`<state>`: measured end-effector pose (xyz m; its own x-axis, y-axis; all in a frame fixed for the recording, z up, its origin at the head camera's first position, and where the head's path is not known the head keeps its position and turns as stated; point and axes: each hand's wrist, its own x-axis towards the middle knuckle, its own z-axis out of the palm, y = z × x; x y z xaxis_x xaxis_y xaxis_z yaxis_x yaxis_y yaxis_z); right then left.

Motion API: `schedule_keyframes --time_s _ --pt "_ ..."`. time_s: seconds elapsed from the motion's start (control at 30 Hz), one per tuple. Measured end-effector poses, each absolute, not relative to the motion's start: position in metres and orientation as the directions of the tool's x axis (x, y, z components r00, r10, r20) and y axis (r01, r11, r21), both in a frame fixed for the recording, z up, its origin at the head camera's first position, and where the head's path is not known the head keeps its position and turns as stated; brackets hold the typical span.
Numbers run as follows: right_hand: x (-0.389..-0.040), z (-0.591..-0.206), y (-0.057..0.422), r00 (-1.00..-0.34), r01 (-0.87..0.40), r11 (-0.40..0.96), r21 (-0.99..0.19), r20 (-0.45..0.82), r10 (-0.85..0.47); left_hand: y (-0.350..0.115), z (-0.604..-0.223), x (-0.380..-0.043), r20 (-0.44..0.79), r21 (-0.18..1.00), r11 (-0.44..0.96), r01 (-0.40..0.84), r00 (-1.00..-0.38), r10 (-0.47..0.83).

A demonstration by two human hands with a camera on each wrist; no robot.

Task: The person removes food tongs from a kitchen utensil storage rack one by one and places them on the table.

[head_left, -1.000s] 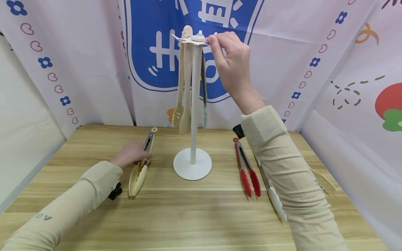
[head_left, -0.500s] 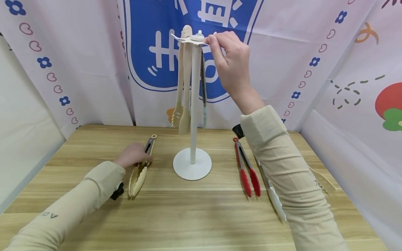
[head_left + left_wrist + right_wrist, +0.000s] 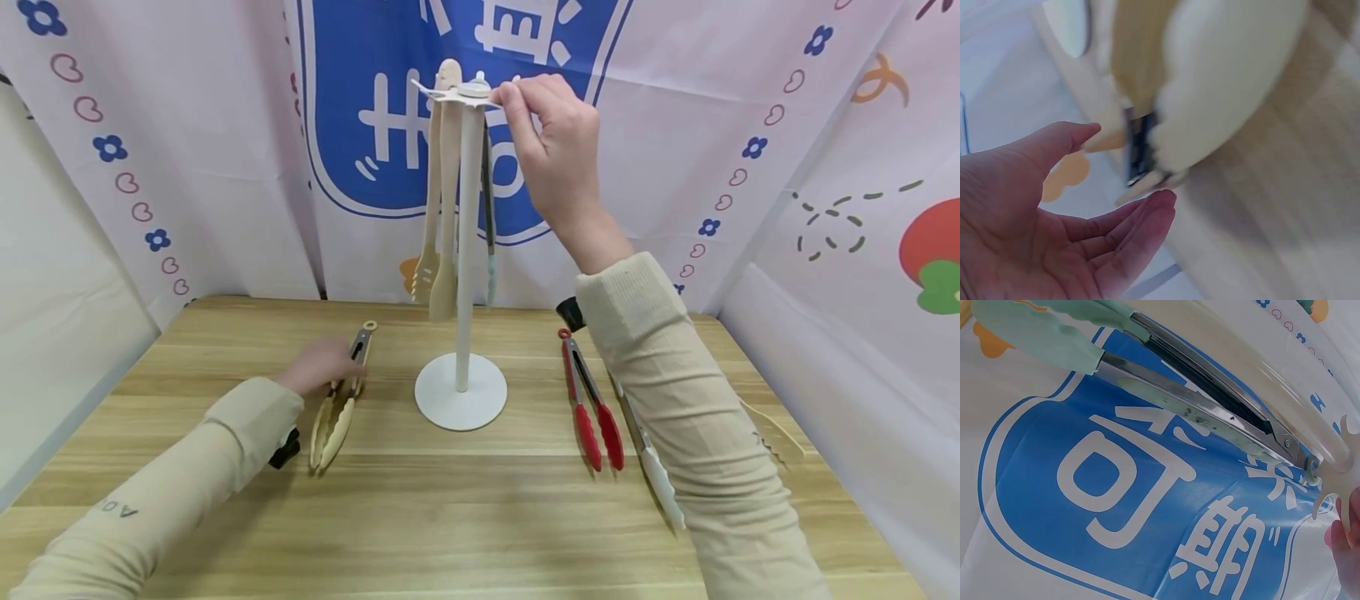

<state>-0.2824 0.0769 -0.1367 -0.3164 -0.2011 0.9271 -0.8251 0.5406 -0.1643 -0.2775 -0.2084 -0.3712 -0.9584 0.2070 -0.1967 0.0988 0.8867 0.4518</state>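
Observation:
Cream-tipped tongs (image 3: pixel 333 421) lie on the left of the table, tips toward me and slightly spread. My left hand (image 3: pixel 322 367), blurred, is at their handles. In the left wrist view, thumb and extended fingers (image 3: pixel 1135 231) stand apart on either side of the handles. My right hand (image 3: pixel 555 137) pinches a hook arm at the top of the white utensil stand (image 3: pixel 463 250). On the stand hang a cream slotted utensil (image 3: pixel 425 275) and a cream spatula-like one (image 3: pixel 442 292). Mint-tipped tongs (image 3: pixel 1197 394) hang there too, plainest in the right wrist view.
Red tongs (image 3: pixel 592 417) lie right of the stand's round base (image 3: pixel 435 408). White-tipped tongs (image 3: pixel 660 483) lie beside them, partly under my right sleeve (image 3: pixel 675 400). A thin cream utensil (image 3: pixel 776 429) is farther right. A printed cloth backdrop (image 3: pixel 240 167) rises behind the table.
The cream tongs' ring end has shifted slightly toward me, and their tips are a little wider apart. My left hand moves slightly rightward. My right hand keeps its pinch on the stand.

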Motion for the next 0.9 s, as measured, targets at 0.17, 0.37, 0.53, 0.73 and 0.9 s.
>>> schedule_keyframes --time_s 0.17,0.37,0.53,0.73,0.9 --pt "-0.282 -0.137 0.077 -0.317 -0.825 0.541 -0.165 0.927 -0.2 -0.204 -0.354 -0.278 -0.14 0.391 0.912 0.129 -0.97 0.197" --pt "-0.283 -0.137 0.076 -0.317 -0.823 0.546 -0.16 0.926 -0.206 -0.19 -0.335 -0.278 -0.079 0.411 0.9 0.143 -0.978 0.192" --pt "-0.283 -0.137 0.076 -0.314 -0.823 0.546 -0.157 0.927 -0.206 -0.179 -0.318 -0.277 0.05 0.445 0.875 0.19 -0.981 0.187" --pt "-0.283 -0.137 0.077 -0.316 -0.826 0.539 -0.164 0.927 -0.203 -0.167 -0.302 -0.275 0.12 0.543 0.815 0.205 -0.979 0.166" --pt "-0.283 -0.137 0.076 -0.313 -0.828 0.537 -0.163 0.928 -0.202 -0.157 -0.295 -0.273 0.187 0.624 0.744 0.238 -0.97 0.153"
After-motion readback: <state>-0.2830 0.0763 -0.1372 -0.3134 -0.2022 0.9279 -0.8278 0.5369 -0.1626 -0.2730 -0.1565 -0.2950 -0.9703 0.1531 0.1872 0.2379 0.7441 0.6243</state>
